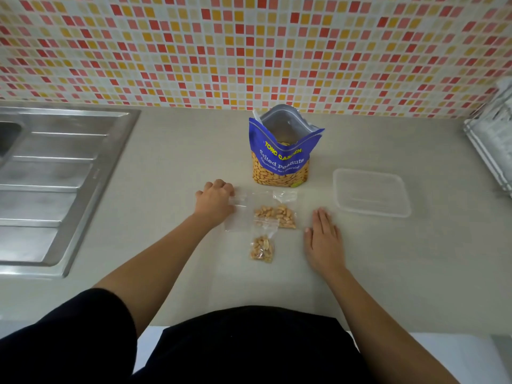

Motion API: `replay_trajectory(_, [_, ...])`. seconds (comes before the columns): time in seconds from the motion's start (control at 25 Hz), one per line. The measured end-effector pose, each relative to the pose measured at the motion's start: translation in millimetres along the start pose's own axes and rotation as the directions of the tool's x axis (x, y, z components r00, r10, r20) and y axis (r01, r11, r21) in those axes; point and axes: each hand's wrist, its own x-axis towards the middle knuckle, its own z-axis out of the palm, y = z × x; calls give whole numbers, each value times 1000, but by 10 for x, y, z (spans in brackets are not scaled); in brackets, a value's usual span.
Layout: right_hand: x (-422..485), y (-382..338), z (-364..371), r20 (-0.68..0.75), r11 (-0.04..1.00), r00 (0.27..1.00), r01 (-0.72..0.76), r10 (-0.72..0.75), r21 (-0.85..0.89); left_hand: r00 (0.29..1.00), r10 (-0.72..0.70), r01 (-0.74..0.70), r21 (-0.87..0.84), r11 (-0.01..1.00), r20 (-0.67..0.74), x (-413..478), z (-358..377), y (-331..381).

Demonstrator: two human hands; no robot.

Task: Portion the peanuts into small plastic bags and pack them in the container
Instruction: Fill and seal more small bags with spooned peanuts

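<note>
An open blue pouch of salted peanuts (280, 159) stands upright at the back of the beige counter. In front of it lie two small clear bags filled with peanuts, one (277, 212) farther and one (261, 246) nearer. An empty flat clear bag (239, 214) lies to their left. My left hand (214, 202) has curled fingers on that empty bag's left edge. My right hand (322, 238) lies flat on the counter, fingers straight, right of the filled bags. A clear plastic container (371, 192), empty, sits to the right.
A steel sink with a ribbed draining board (52, 187) takes up the counter's left side. A white rack (493, 139) stands at the right edge. A mosaic tiled wall (249, 51) runs behind the counter.
</note>
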Motion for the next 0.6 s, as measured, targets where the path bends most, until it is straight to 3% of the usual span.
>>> replay_trajectory(0.2, [-3, 26, 31, -8, 1000, 1000, 8, -8, -4, 998, 34, -32, 52, 998, -48, -58, -23, -2])
replay_trajectory(0.32, [-4, 28, 1, -56, 998, 998, 32, -29, 57, 1000, 8, -8, -36, 999, -12, -49, -286, -18])
replay_trajectory(0.4, [3, -7, -50, -154, 988, 986, 80, -59, 133, 1000, -21, 20, -194, 981, 1, -39, -547, -12])
replay_trajectory(0.52, [76, -185, -197, -261, 904, 962, 182, -81, 388, 997, -49, 78, -610, 789, 64, -81, -885, 83])
replay_trajectory(0.6, [138, -416, -340, -179, 736, 984, 137, -22, 663, 985, -31, 151, -777, 611, 168, -130, -982, 192])
